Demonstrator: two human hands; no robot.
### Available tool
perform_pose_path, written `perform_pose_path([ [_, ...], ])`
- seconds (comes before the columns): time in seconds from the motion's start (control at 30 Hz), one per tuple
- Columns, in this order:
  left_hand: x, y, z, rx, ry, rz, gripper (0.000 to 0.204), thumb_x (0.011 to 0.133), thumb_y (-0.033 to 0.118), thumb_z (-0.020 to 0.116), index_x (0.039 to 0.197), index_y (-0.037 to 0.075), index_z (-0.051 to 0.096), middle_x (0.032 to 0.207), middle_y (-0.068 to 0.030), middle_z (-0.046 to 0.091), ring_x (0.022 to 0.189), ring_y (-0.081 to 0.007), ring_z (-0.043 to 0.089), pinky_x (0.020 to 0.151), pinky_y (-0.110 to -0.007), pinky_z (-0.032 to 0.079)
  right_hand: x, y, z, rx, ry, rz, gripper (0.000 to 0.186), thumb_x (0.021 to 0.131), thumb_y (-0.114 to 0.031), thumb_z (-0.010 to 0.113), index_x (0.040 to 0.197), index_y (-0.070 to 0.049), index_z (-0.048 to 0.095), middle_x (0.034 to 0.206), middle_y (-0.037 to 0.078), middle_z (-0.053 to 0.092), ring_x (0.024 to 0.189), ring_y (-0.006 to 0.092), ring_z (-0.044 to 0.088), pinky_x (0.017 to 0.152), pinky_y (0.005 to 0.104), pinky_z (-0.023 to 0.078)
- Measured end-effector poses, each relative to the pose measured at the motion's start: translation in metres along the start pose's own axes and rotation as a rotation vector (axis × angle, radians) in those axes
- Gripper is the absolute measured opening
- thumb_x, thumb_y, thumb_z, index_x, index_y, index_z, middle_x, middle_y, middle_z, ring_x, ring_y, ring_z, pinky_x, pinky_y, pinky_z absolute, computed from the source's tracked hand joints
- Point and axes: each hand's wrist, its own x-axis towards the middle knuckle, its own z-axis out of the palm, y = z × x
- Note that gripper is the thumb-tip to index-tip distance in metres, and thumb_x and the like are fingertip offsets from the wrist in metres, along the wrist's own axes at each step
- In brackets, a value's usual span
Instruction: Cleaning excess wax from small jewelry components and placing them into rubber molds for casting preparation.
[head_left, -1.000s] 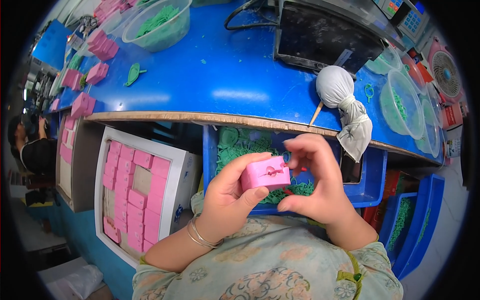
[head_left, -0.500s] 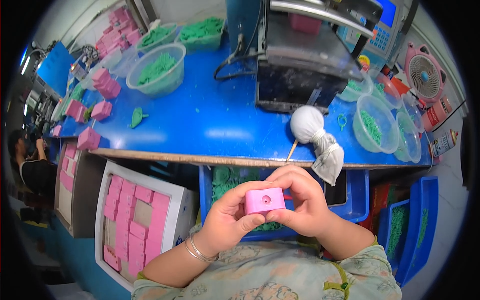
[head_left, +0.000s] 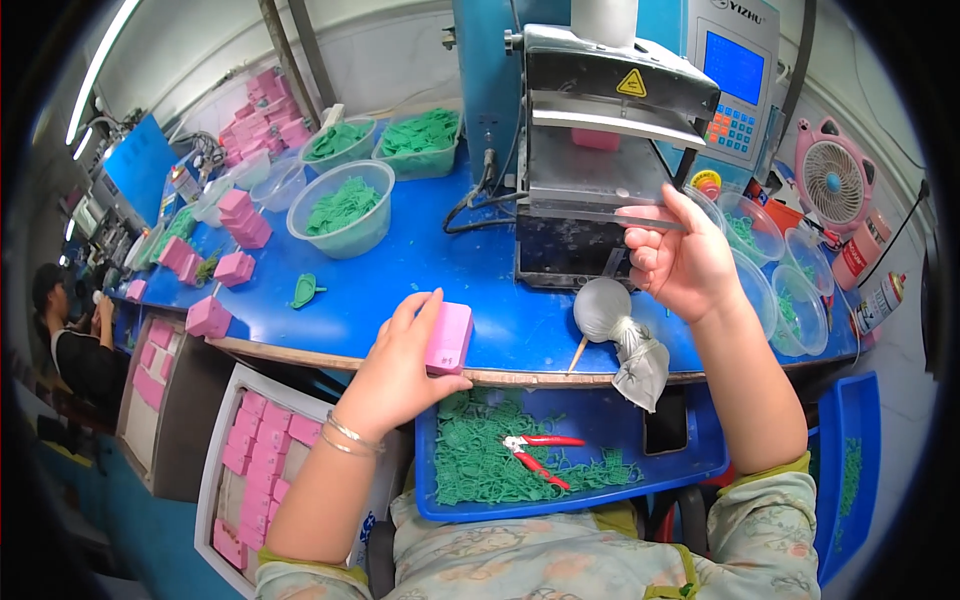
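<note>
At the table's front edge, my left hand (head_left: 392,372) is closed round a pink block (head_left: 452,336), its thumb below and fingers along the left side. My right hand (head_left: 695,262) is raised at the front of a black bench machine (head_left: 560,245). Its thumb and fingers pinch the lower right edge of a clear guard plate (head_left: 570,195), with one finger showing through the plate. Behind the guard sits another pink block (head_left: 596,138), partly hidden by a metal bar. In front of the machine lies a tied grey cloth pouch (head_left: 603,310).
Below the table edge, a blue tray (head_left: 575,508) holds green pieces and red-handled cutters (head_left: 535,455). Bowls of green pieces, like this one (head_left: 345,240), stand at both sides. Pink blocks fill a white box (head_left: 215,490) at lower left. A pink fan (head_left: 833,180) stands far right.
Both hands held the pink block together near my body. The left has carried it forward and left to the table edge; the right has let go and risen to the guard. The view has tilted up.
</note>
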Motion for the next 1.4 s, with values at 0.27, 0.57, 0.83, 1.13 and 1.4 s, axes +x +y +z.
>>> perform_pose_path([
  [0.27, 0.015, -0.007, 0.004, 0.003, -0.029, 0.001, 0.085, 0.049, 0.025, 0.088, 0.117, 0.001, 0.044, 0.118, -0.0185, 0.047, 0.113, -0.0358, 0.046, 0.095, -0.038, 0.040, 0.001, -0.002, -0.009, -0.053, 0.005, 0.073, 0.048, 0.096, -0.034, 0.037, 0.096, 0.006, 0.062, 0.066, 0.010, 0.064, 0.048, 0.0145, 0.054, 0.047, 0.0245, 0.043],
  [0.57, -0.025, -0.021, -0.002, -0.347, 0.042, -0.078, 0.097, 0.052, 0.023, 0.088, 0.129, 0.000, 0.036, 0.123, -0.0166, 0.044, 0.113, -0.0295, 0.048, 0.096, -0.038, 0.042, -0.098, 0.054, -0.003, 0.195, -0.354, 0.247, 0.060, 0.091, -0.020, 0.044, 0.140, 0.004, 0.018, 0.113, 0.032, 0.055, 0.062, 0.0279, 0.064, 0.054, 0.0299, 0.051],
  [0.83, 0.000, 0.058, -0.025, -0.153, 0.264, 0.301, 0.099, 0.055, 0.040, 0.085, 0.132, -0.003, 0.039, 0.122, -0.0192, 0.045, 0.111, -0.0347, 0.047, 0.095, -0.040, 0.040, -0.088, 0.091, -0.005, 0.129, -0.475, 0.682, 0.064, 0.092, -0.010, 0.044, 0.145, -0.009, 0.009, 0.110, 0.031, 0.056, 0.065, 0.0223, 0.065, 0.055, 0.0278, 0.053],
  [1.13, 0.014, -0.004, 0.000, -0.057, 0.246, -0.041, 0.086, 0.052, 0.031, 0.087, 0.122, 0.000, 0.047, 0.120, -0.0164, 0.048, 0.110, -0.0315, 0.049, 0.096, -0.038, 0.037, -0.093, 0.146, -0.001, 0.265, -0.608, 0.822, 0.068, 0.093, -0.011, 0.044, 0.145, -0.007, 0.001, 0.113, 0.024, 0.058, 0.067, 0.0211, 0.064, 0.057, 0.0278, 0.052],
  [1.4, -0.031, 0.046, 0.003, 0.120, 0.243, 0.389, 0.074, 0.054, 0.050, 0.081, 0.109, 0.016, 0.046, 0.119, -0.0161, 0.046, 0.115, -0.0402, 0.044, 0.101, -0.058, 0.023, -0.094, 0.155, -0.009, -0.106, -0.702, 0.615, 0.062, 0.096, -0.014, 0.044, 0.146, -0.010, 0.008, 0.120, 0.016, 0.056, 0.082, 0.0171, 0.063, 0.071, 0.0251, 0.049],
])
